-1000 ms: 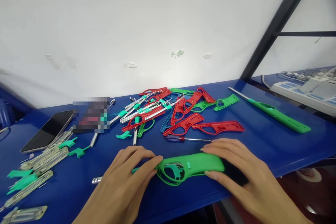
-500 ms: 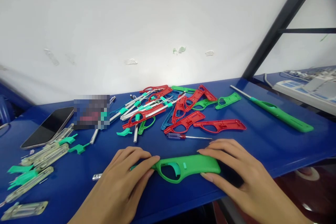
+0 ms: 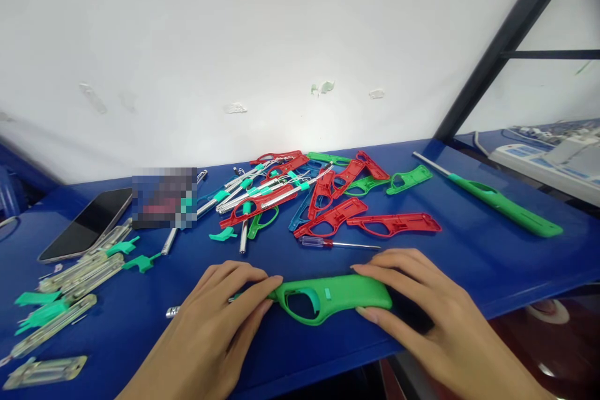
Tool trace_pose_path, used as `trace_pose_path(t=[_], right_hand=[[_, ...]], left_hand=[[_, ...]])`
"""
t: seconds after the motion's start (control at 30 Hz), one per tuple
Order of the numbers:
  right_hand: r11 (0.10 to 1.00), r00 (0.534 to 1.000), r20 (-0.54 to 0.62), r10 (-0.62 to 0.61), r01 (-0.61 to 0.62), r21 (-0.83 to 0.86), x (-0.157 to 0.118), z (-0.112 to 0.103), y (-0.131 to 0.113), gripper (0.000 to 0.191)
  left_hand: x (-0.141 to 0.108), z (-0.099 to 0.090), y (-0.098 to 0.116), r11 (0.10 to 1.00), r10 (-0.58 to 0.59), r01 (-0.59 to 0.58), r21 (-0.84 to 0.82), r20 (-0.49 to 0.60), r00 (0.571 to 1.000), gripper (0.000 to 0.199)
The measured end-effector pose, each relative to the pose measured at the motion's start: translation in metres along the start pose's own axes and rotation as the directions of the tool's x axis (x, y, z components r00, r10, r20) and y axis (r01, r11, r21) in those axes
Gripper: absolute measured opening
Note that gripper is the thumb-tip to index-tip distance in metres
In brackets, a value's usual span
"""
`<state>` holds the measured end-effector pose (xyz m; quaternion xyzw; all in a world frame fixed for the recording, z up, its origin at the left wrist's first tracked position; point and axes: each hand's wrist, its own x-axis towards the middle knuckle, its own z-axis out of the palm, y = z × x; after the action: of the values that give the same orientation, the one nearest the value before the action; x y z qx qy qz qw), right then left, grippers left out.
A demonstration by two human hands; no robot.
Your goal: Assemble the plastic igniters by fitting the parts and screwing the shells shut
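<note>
A green lighter body [image 3: 351,292] with a trigger loop and a teal trigger lies level between my hands, low over the blue table [image 3: 473,262]. My left hand [image 3: 220,319] pinches its narrow left end, where the fingers hide the joint. A silver tube tip [image 3: 172,312] pokes out left of that hand. Around the wide right end my right hand [image 3: 422,300] has its thumb below and its fingers above. Just beyond the hands lies a screwdriver [image 3: 321,242] with a clear handle.
Red casing halves [image 3: 398,224], green ones [image 3: 407,180] and silver tubes [image 3: 244,234] are piled at the back. A whole green lighter [image 3: 510,209] lies right. At left are a phone [image 3: 87,225], clear fuel tanks [image 3: 47,372] and teal triggers [image 3: 140,262]. A black post [image 3: 497,44] rises at right.
The green body has shifted very slightly left and tilted a little in my hands. Both hands keep their grip. The view has moved slightly.
</note>
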<state>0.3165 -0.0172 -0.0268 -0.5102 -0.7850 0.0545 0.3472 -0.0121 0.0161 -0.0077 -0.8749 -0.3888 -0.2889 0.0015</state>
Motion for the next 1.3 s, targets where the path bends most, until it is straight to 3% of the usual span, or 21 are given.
trace_pose_path(t=[0.13,0.27,0.37,0.47,0.53,0.6,0.73,0.83,0.97,1.17,1.3], right_hand=[[0.998,0.997,-0.077,0.02,-0.015,0.066,0.006,-0.004,-0.006,0.026],[0.975,0.983,-0.12,0.141,-0.117,0.188,0.008,-0.005,-0.014,0.02],[0.917,0.944,-0.114,0.31,-0.266,0.298,0.006,-0.002,-0.02,0.036],[0.776,0.898,0.019,0.44,-0.39,0.496,0.007,0.0,-0.024,0.067],[0.675,0.886,0.134,0.444,-0.429,0.6,0.009,0.0,-0.026,0.083],[0.626,0.877,0.171,0.449,-0.445,0.64,0.012,0.0,-0.028,0.089],[0.619,0.851,0.163,0.499,-0.482,0.62,0.015,0.002,-0.03,0.092],[0.618,0.853,0.157,0.498,-0.476,0.626,0.014,0.003,-0.027,0.09],[0.548,0.854,0.164,0.494,-0.452,0.704,0.016,0.0,-0.019,0.081],[0.519,0.863,0.081,0.498,-0.372,0.77,0.017,-0.005,-0.015,0.064],[0.562,0.876,0.055,0.48,-0.354,0.747,0.01,-0.004,-0.01,0.056]], left_hand=[[0.008,-0.009,0.005,0.999,-0.021,0.019,-0.035,-0.065,0.998,0.025],[0.016,-0.015,0.014,0.981,-0.134,0.109,-0.159,-0.155,0.979,0.02],[0.016,-0.015,0.015,0.952,-0.247,0.215,-0.216,-0.134,0.96,0.017],[0.016,-0.014,0.013,0.915,-0.36,0.326,-0.238,-0.116,0.926,0.019],[0.017,-0.013,0.013,0.889,-0.425,0.38,-0.256,-0.153,0.892,0.024],[0.018,-0.012,0.013,0.879,-0.446,0.393,-0.272,-0.171,0.879,0.026],[0.018,-0.012,0.013,0.89,-0.407,0.359,-0.282,-0.134,0.904,0.023],[0.018,-0.011,0.013,0.882,-0.418,0.37,-0.291,-0.126,0.899,0.025],[0.023,-0.012,0.016,0.872,-0.446,0.395,-0.289,-0.135,0.885,0.026],[0.037,-0.012,0.022,0.878,-0.424,0.357,-0.32,-0.172,0.889,0.017],[0.039,-0.011,0.023,0.89,-0.403,0.332,-0.312,-0.201,0.893,0.014]])
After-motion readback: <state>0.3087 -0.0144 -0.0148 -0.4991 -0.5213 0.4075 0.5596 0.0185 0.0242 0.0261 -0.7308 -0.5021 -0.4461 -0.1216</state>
